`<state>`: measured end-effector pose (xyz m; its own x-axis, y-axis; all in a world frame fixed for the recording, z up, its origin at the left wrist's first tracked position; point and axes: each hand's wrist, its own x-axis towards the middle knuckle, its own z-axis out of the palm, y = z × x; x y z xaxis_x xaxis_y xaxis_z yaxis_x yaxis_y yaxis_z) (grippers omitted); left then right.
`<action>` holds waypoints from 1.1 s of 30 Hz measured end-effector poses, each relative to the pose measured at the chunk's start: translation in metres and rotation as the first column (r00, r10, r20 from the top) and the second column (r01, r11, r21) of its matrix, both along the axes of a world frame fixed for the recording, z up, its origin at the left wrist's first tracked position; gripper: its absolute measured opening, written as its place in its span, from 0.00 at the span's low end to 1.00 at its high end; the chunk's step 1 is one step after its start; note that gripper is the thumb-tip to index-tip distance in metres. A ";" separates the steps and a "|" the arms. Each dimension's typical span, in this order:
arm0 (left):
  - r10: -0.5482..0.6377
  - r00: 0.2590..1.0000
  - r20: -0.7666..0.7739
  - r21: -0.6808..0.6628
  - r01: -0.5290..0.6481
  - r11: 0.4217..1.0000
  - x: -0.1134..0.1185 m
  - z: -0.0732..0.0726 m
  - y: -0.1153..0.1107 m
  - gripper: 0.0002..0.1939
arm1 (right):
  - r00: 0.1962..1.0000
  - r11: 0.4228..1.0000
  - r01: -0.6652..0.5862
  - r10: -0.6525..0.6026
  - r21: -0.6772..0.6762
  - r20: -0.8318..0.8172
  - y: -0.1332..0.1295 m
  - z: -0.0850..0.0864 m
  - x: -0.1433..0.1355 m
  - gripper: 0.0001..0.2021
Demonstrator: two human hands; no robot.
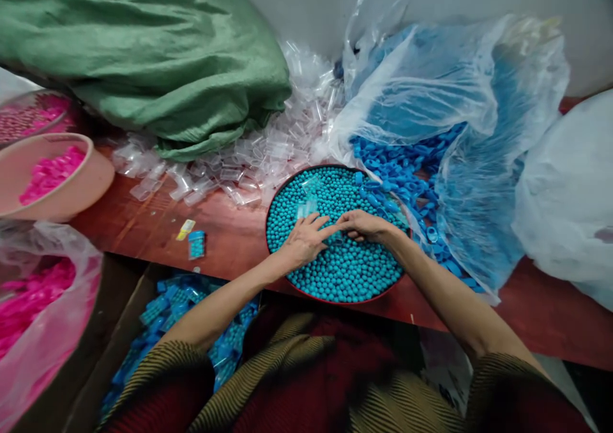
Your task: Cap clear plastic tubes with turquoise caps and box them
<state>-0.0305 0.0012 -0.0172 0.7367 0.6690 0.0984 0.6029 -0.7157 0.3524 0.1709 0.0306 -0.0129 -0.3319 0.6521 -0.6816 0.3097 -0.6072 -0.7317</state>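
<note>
A round red-rimmed tray point(345, 302) full of small turquoise beads point(345, 276) lies in front of me. Over the beads, my left hand point(306, 240) has its fingers stretched out and apart, close to a clear small plastic box point(307, 209) resting on the beads. My right hand point(363, 224) is closed with the fingers curled, its fingertips meeting the left hand's thumb side; what it pinches is hidden. Blue plastic caps point(383, 197) spill over the tray's far right edge. A bead-filled box with a blue cap point(196, 244) lies on the table left of the tray.
Clear empty boxes point(258, 158) are heaped behind the tray, beside a green sack point(191, 69). A plastic bag point(426, 101) of blue caps stands back right. Pink pieces fill a bowl point(96, 171) at left. Below the table edge, a carton point(119, 318) holds filled boxes.
</note>
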 end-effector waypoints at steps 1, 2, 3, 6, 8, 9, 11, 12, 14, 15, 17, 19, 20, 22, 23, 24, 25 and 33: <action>-0.013 0.996 0.086 -0.032 0.015 0.999 0.002 -0.001 0.002 0.21 | 0.997 0.999 0.034 -0.037 -0.035 -0.068 0.000 0.001 -0.002 0.09; -0.010 0.983 0.181 -0.070 0.023 0.997 0.005 -0.002 0.003 0.19 | 0.990 0.996 0.064 -0.070 -0.054 -0.123 -0.002 0.001 -0.005 0.09; 0.014 0.961 0.277 -0.114 0.019 0.993 0.006 -0.003 0.005 0.17 | 0.981 0.995 0.084 -0.094 -0.061 -0.168 -0.004 0.002 -0.008 0.10; 0.186 0.875 0.447 -0.285 -0.058 0.957 0.010 -0.004 0.005 0.14 | 0.976 0.999 0.054 -0.053 0.001 -0.213 -0.012 0.001 -0.015 0.09; 0.305 0.838 0.452 -0.401 -0.114 0.909 0.012 -0.003 0.003 0.11 | 0.994 0.984 -0.077 0.088 0.159 -0.065 -0.014 0.004 -0.016 0.09; 0.351 0.827 0.440 -0.455 -0.132 0.881 0.012 -0.003 0.002 0.10 | 0.987 0.948 -0.153 0.130 0.278 0.099 -0.011 0.006 -0.014 0.09; 0.439 0.801 0.407 -0.563 -0.158 0.811 0.013 -0.002 0.002 0.10 | 0.867 0.816 -0.293 0.007 0.498 0.498 -0.001 0.013 -0.010 0.10; 0.487 0.784 0.385 -0.622 -0.170 0.764 0.013 -0.002 0.003 0.12 | 0.752 0.746 -0.348 -0.139 0.567 0.644 0.007 0.016 -0.007 0.10; 0.587 0.737 0.336 -0.738 -0.182 0.650 0.012 -0.003 0.005 0.17 | 0.510 0.690 -0.397 -0.382 0.605 0.771 0.025 0.020 -0.001 0.12; 0.628 0.711 0.316 -0.787 -0.173 0.592 0.011 -0.004 0.006 0.20 | 0.436 0.694 -0.414 -0.416 0.588 0.798 0.033 0.019 0.000 0.14; 0.686 0.664 0.298 -0.860 -0.125 0.495 0.008 -0.006 0.009 0.23 | 0.365 0.711 -0.449 -0.406 0.541 0.838 0.044 0.013 0.000 0.15; 0.716 0.625 0.313 -0.900 -0.047 0.434 0.005 -0.008 0.010 0.22 | 0.359 0.713 -0.491 -0.359 0.501 0.862 0.046 0.005 -0.002 0.16; 0.722 0.611 0.325 -0.912 0.000 0.410 0.003 -0.009 0.010 0.20 | 0.372 0.709 -0.509 -0.331 0.488 0.867 0.044 0.001 -0.002 0.16; 0.729 0.589 0.348 -0.925 0.092 0.368 0.000 -0.009 0.011 0.18 | 0.437 0.697 -0.535 -0.256 0.478 0.862 0.037 -0.003 0.000 0.16; 0.730 0.584 0.356 -0.928 0.128 0.350 0.000 -0.008 0.011 0.19 | 0.497 0.684 -0.546 -0.201 0.484 0.844 0.032 -0.003 0.002 0.17; 0.727 0.585 0.360 -0.929 0.153 0.336 -0.001 -0.007 0.012 0.20 | 0.569 0.665 -0.553 -0.139 0.502 0.811 0.028 -0.003 0.005 0.18; 0.722 0.587 0.366 -0.928 0.169 0.333 -0.001 -0.006 0.012 0.21 | 0.640 0.646 -0.557 -0.066 0.522 0.765 0.024 -0.001 0.009 0.18; 0.730 0.582 0.358 -0.929 0.144 0.340 0.001 -0.004 0.010 0.18 | 0.802 0.644 -0.525 0.156 0.557 0.576 0.001 0.007 0.025 0.15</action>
<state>-0.0297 0.0108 -0.0208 0.4466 0.8239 -0.3490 -0.0345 0.4056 0.9134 0.1955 0.0318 -0.0060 -0.4153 0.8786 -0.2360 0.7750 0.2059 -0.5974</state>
